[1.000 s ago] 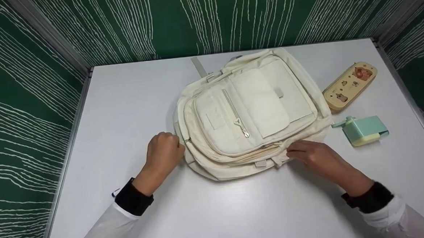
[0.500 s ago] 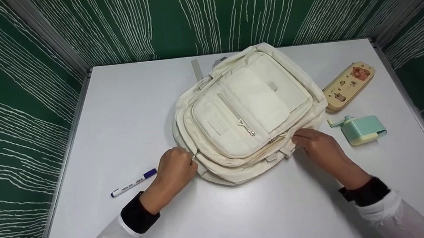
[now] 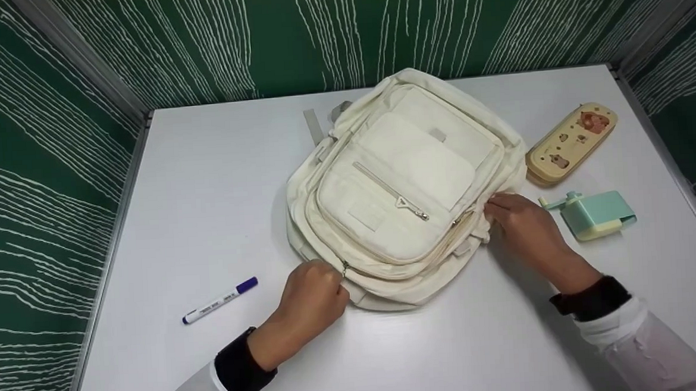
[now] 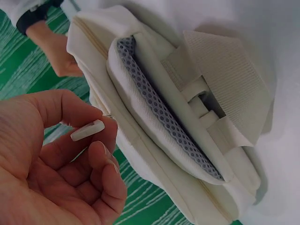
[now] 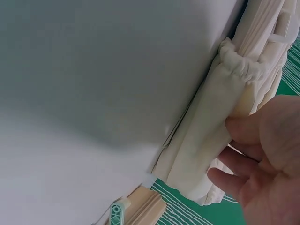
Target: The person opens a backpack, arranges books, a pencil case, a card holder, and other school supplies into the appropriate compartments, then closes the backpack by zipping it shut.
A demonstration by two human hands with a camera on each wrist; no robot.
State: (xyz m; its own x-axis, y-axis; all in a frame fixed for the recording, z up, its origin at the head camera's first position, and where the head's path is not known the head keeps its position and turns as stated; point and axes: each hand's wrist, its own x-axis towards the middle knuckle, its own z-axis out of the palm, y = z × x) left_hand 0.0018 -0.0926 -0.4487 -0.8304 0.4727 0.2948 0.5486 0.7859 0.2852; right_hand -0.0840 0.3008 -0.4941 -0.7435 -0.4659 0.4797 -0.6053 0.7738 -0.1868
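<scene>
A cream backpack [image 3: 406, 174] lies front side up on the white table, turned at a slant. At its lower left edge my left hand [image 3: 314, 295] pinches a pale zipper pull [image 4: 88, 130] between thumb and bent forefinger, the other fingers curled in. My right hand [image 3: 529, 233] grips the fabric on the bag's right side, beside the gathered side pocket [image 5: 201, 126]. The zipped opening between the hands gapes a little on the right. A second zipper pull [image 3: 411, 207] hangs on the front pocket. In the left wrist view, a mesh-lined padded strap [image 4: 159, 108] shows underneath.
A white marker with a purple cap [image 3: 219, 300] lies left of my left hand. Right of the bag are a tan pencil case [image 3: 571, 143] with animal pictures and a mint crank pencil sharpener [image 3: 599, 213]. Green walls with white lines stand behind the table.
The backpack has turned, its top end swinging left and its lower end right. My left hand has moved right and nearer, uncovering the marker; my right hand has shifted slightly up and right.
</scene>
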